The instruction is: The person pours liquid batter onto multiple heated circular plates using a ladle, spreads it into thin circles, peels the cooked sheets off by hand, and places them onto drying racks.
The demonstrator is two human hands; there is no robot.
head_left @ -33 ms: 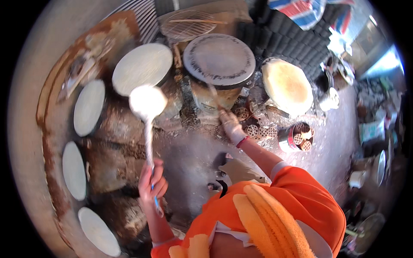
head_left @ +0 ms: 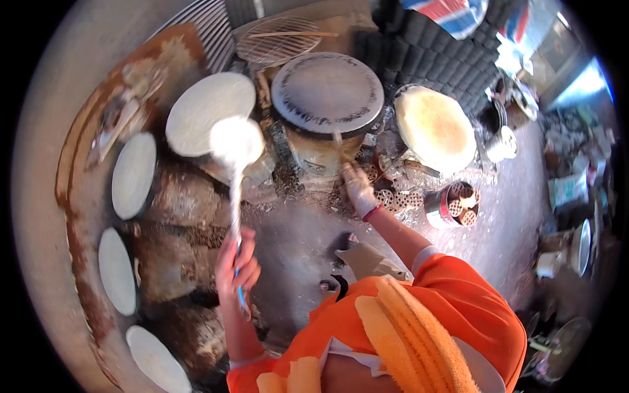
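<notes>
My left hand (head_left: 237, 265) is closed round the handle of a ladle (head_left: 237, 141) with a white-coated, blurred bowl. The bowl is in front of the near right edge of a pancake-covered griddle (head_left: 209, 112). My right hand, in a pale glove (head_left: 358, 188), grips a short thin tool (head_left: 337, 141), blurred, its exact kind unclear. The tool's pale end is at the near edge of the round dark griddle (head_left: 327, 92), whose grey top has a ring of blackened residue. To the right, a golden pancake (head_left: 434, 130) covers another griddle.
Several white rounds, one a pale disc (head_left: 134, 175), curve along the left. A wire rack (head_left: 278, 40) with a stick lies behind. Stacked black briquettes (head_left: 432, 56) stand at the back. Used briquettes (head_left: 396, 200) and a bucket (head_left: 440, 213) of them sit on the floor at right.
The ladle has moved right, toward the middle griddle. My right hand's tool has slid from over the griddle's top to its near edge. The whole view has shifted slightly.
</notes>
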